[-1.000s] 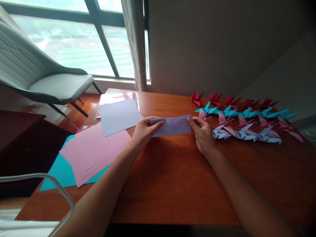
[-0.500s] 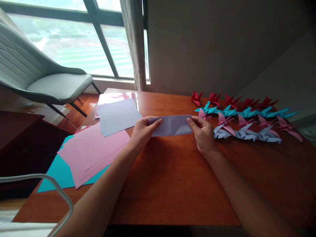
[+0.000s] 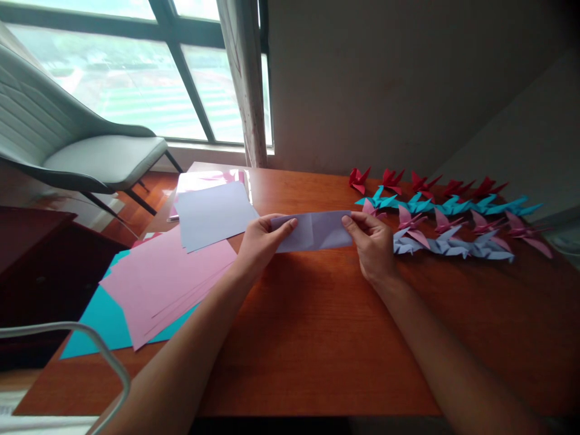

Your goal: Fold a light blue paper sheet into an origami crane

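A lavender sheet of paper [image 3: 319,231], folded into a long strip with a crease near its middle, is held up just over the wooden table [image 3: 317,338]. My left hand [image 3: 265,238] pinches its left end, thumb on top and fingers behind. At the right end my right hand [image 3: 374,244] grips it the same way. Right beside my right hand stands a row of lavender paper cranes [image 3: 451,243]. Left of my left hand lie loose lavender sheets [image 3: 215,214], partly over a fan of pink sheets [image 3: 167,278].
Behind the lavender cranes run rows of pink cranes [image 3: 487,223], turquoise cranes [image 3: 455,204] and red cranes [image 3: 421,183]. Turquoise paper [image 3: 97,329] lies under the pink sheets. A white cable [image 3: 106,353] curves at the lower left; a grey chair [image 3: 106,157] stands by the window.
The view has shifted slightly, moving the surroundings a little to the left. Both hands keep the same hold on the folded lavender paper, which looks slightly flatter now.
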`<action>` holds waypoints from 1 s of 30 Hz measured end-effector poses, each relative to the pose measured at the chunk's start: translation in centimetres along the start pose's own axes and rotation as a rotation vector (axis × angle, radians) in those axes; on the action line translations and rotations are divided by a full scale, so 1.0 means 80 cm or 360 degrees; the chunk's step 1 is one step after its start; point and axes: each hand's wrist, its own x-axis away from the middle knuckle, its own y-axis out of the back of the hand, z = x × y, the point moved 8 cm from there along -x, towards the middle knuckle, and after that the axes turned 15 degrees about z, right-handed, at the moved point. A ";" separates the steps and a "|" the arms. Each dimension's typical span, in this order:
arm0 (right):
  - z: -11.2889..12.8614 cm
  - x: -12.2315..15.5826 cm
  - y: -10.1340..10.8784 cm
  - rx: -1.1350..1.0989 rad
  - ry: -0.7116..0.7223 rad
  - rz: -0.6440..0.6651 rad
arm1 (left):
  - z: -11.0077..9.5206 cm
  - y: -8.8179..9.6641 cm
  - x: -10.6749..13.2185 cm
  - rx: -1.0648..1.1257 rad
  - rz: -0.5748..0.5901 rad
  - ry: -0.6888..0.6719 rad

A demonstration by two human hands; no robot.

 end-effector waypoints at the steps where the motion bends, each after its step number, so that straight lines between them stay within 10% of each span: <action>1: 0.000 0.000 0.000 0.0000 0.0001 0.0002 | 0.001 0.000 0.000 -0.0004 0.0009 0.0006; 14: 0.003 0.001 -0.013 0.0050 -0.0113 0.0196 | 0.006 -0.050 0.014 -0.0141 0.0833 0.0413; 23: 0.011 0.005 -0.029 0.0065 -0.0103 0.0377 | 0.010 -0.050 0.010 -0.0312 0.0758 0.0341; 30: -0.004 0.009 -0.047 -0.0235 -0.0294 0.0597 | 0.008 -0.026 0.002 -0.0245 0.0345 0.0225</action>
